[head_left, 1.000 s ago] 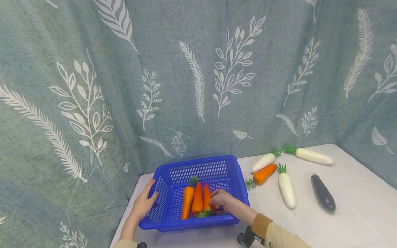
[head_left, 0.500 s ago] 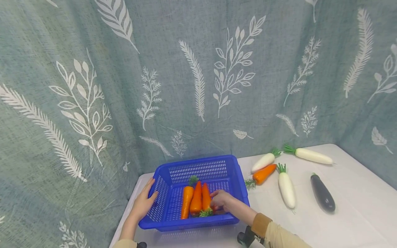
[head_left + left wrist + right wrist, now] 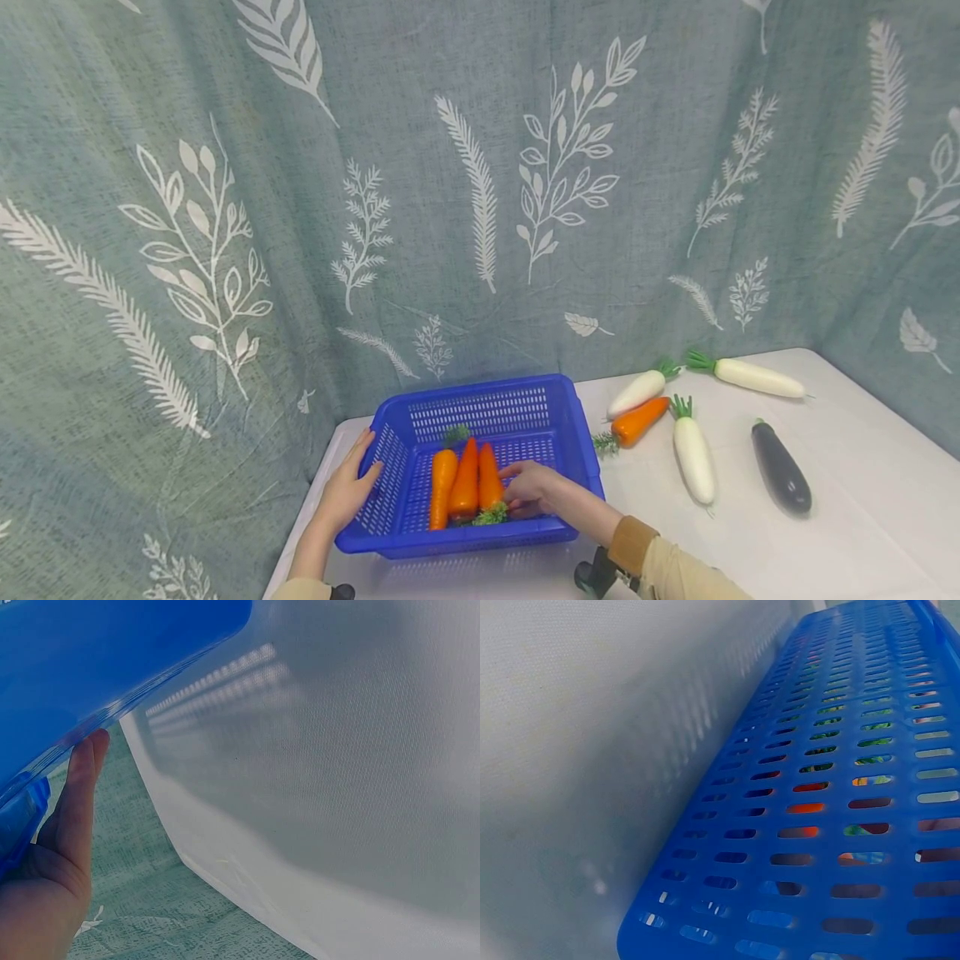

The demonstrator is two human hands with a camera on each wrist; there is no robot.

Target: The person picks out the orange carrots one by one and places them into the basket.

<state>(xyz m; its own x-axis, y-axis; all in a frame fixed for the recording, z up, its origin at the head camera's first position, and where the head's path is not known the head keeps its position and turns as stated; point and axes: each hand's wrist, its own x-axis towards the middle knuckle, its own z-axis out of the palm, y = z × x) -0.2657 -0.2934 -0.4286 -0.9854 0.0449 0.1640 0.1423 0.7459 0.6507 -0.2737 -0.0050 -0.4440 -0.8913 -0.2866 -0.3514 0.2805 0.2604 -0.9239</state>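
Observation:
A blue plastic basket [image 3: 465, 546] stands on the table with three orange carrots in it, a left carrot [image 3: 442, 487], a middle carrot [image 3: 465, 483] and a right carrot [image 3: 489, 477]. My left hand [image 3: 347, 492] rests on the basket's left rim, thumb toward the inside. Its straight fingers [image 3: 79, 780] touch the basket's outside in the left wrist view. Inside the basket, my right hand [image 3: 534, 489] touches the right carrot near its green top; its lower fingers are partly hidden. Only orange and green patches show through the slotted wall [image 3: 802, 808] in the right wrist view.
Right of the basket lie another carrot [image 3: 637, 422], three white radishes, one near it [image 3: 636, 394], one upright [image 3: 693, 458], one at the back [image 3: 759, 378], and a dark eggplant [image 3: 782, 468]. A leaf-patterned curtain [image 3: 480, 208] hangs behind the white table [image 3: 847, 500].
The three carrots in the basket have shifted left, with my right hand following slightly beside the right one. My left hand and the basket have stayed in place.

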